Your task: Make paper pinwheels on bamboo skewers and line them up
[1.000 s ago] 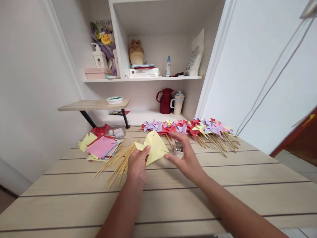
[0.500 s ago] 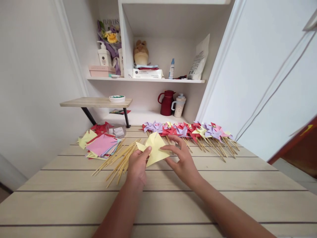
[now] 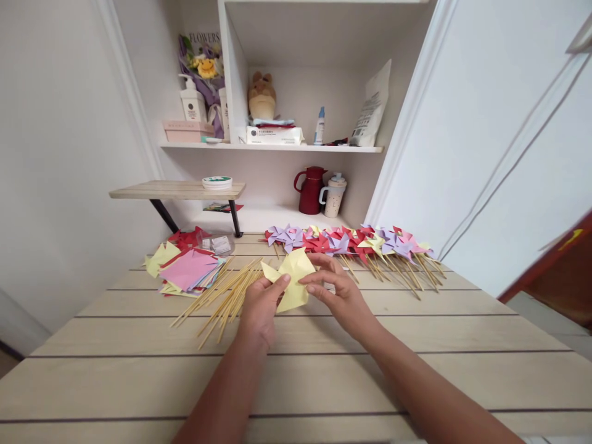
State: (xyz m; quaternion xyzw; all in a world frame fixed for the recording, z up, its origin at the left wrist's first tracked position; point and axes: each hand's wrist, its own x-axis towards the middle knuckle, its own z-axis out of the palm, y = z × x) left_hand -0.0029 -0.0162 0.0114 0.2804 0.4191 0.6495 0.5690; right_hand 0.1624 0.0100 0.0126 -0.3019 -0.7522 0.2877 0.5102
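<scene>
A pale yellow sheet of paper (image 3: 296,277), partly folded with pointed corners, is held up above the table. My left hand (image 3: 260,305) grips its lower left part, thumb on the front face and fingers behind. At the right edge, my right hand (image 3: 340,296) pinches the paper between thumb and fingertips; the exact contact is partly hidden. Beside my left hand lie several thin wooden sticks (image 3: 229,302). Finished paper pinwheels (image 3: 340,242) in red, purple, yellow and pink rest in a row behind my hands, their sticks pointing towards me.
Stacked coloured paper (image 3: 189,271) lies at the left, near a clear plastic box (image 3: 221,244). A small raised stand (image 3: 171,190) carries a round white tin (image 3: 217,182). Behind stand a red jug (image 3: 311,191) and a speckled cup (image 3: 333,196) under a shelf (image 3: 277,148).
My right fingers have closed in on the paper's right side, and its right corner is now bent inward. The paper has turned slightly in my left hand.
</scene>
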